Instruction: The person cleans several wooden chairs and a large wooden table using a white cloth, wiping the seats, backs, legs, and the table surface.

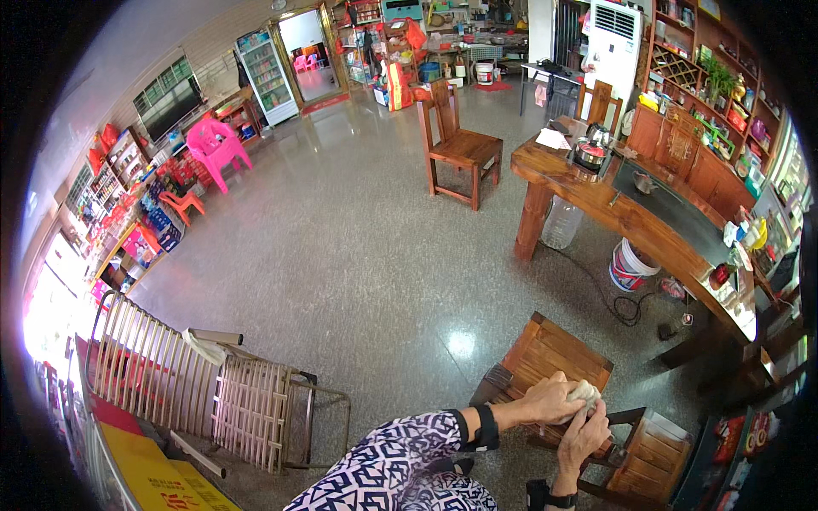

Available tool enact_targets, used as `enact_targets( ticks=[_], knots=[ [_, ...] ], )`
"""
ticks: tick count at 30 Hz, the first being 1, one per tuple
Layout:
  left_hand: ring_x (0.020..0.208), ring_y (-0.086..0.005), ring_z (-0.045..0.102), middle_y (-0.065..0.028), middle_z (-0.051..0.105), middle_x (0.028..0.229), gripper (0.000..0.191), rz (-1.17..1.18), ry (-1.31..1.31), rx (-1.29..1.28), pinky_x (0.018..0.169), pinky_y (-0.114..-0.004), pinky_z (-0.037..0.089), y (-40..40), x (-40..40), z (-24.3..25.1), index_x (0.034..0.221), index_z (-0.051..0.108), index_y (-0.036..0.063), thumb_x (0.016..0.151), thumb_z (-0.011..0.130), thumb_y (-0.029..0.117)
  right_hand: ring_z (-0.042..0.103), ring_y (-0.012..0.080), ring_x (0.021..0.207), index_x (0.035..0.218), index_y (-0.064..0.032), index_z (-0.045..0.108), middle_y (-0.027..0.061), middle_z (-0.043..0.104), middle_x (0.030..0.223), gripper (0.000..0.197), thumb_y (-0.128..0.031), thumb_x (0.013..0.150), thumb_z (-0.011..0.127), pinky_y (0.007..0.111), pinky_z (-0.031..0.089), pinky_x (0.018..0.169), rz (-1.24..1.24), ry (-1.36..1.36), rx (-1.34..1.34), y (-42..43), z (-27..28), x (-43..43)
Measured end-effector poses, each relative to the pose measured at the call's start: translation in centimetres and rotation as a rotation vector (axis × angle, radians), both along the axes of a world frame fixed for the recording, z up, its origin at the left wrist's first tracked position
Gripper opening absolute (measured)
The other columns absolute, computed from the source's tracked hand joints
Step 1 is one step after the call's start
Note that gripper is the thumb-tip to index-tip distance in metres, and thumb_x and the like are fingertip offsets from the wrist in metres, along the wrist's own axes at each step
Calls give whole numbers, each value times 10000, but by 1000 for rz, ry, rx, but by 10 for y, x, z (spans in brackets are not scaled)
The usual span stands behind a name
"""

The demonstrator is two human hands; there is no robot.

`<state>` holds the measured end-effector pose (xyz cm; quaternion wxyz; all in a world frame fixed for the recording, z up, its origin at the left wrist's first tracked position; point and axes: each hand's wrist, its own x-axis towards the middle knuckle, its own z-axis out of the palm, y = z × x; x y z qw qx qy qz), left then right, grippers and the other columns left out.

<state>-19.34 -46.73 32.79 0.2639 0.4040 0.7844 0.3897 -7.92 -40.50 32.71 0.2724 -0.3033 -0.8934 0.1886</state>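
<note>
My left hand (pixel 549 399) is closed around a bunched, pale cloth (pixel 583 395) above a wooden chair's seat. From below and to the right, my right hand (pixel 585 434) grips the same cloth, its fingers touching it close to the left hand. Under both hands stands the brown wooden chair (pixel 556 351), whose slatted seat shows beyond them. Each wrist bears a black band.
A long wooden tea table (pixel 613 214) curves along the right, with a white bucket (pixel 631 265) and a cable below. Another wooden chair (pixel 463 147) stands farther off. A metal slatted recliner (pixel 249 409) lies left, and a second wooden seat (pixel 652 457) is at lower right.
</note>
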Motion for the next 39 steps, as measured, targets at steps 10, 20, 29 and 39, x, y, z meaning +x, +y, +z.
enact_targets(
  ticks=[10, 20, 29, 39],
  knots=[
    [901, -295, 494, -166, 488, 985, 421, 91, -283, 51, 771, -368, 398, 14, -8, -12, 988, 513, 19, 753, 493, 368, 488, 234, 731, 1062, -62, 473, 51, 557, 782, 319, -267, 819, 450, 353, 306, 624, -180, -113, 121, -2, -1, -11],
    [812, -205, 530, -148, 560, 823, 393, -449, -353, 246, 694, -336, 414, 10, -15, -67, 898, 567, 7, 747, 572, 369, 498, 243, 738, 910, -103, 590, 93, 574, 771, 236, -259, 782, 468, 364, 318, 653, -568, -288, 99, -8, 11, -6],
    [996, -268, 361, -112, 380, 1042, 489, -713, -564, 186, 876, -380, 297, -24, -31, -32, 1233, 346, 142, 821, 455, 382, 471, 186, 690, 718, -128, 563, -16, 556, 682, 84, -209, 734, 546, 326, 282, 657, -597, -255, 215, -21, 24, -11],
    [996, -286, 394, -155, 413, 1010, 475, -837, -608, -27, 865, -349, 308, -22, -36, -68, 1184, 359, 62, 810, 469, 334, 473, 173, 690, 724, -115, 554, -4, 558, 674, 57, -167, 701, 556, 316, 273, 662, -642, -305, 109, -38, 35, -7]
  ],
)
